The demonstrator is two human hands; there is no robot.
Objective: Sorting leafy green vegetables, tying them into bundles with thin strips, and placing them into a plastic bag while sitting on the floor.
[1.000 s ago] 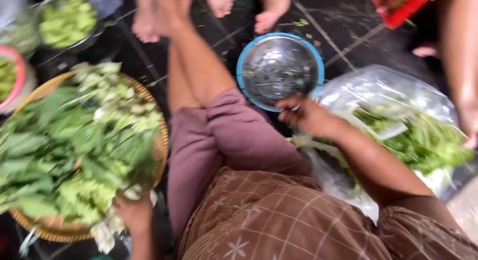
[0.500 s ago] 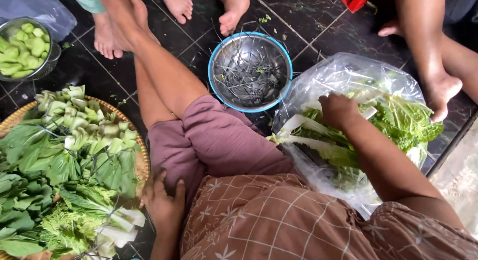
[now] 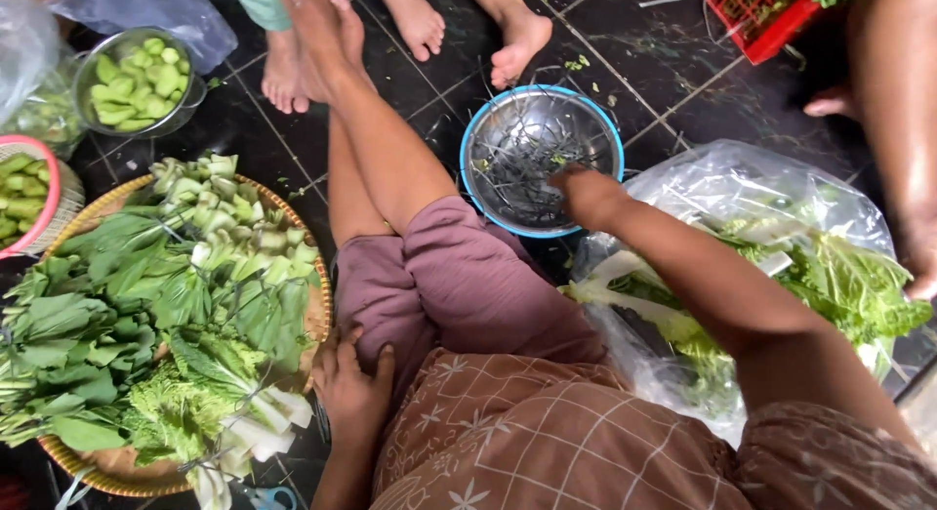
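I sit on a dark tiled floor with my legs stretched forward. My left hand (image 3: 353,391) rests flat against my thigh, fingers apart, beside the woven basket (image 3: 318,315) piled with leafy greens (image 3: 146,315). My right hand (image 3: 590,196) reaches over the rim of a blue-rimmed metal colander (image 3: 488,129) that holds thin green scraps. The fingers curl downward and I cannot tell if they hold anything. Under my right forearm lies a clear plastic bag (image 3: 742,188) of leafy greens (image 3: 849,285).
Another person's bare feet (image 3: 415,22) stand beyond my feet. A metal bowl (image 3: 137,81) of cut green pieces and a pink-rimmed basket (image 3: 34,198) sit at the left. A red crate (image 3: 766,17) is at the top right, with someone's leg (image 3: 893,100) beside it.
My right hand has moved from the greens in the plastic bag to the colander's rim. My left hand has settled against my thigh by the basket.
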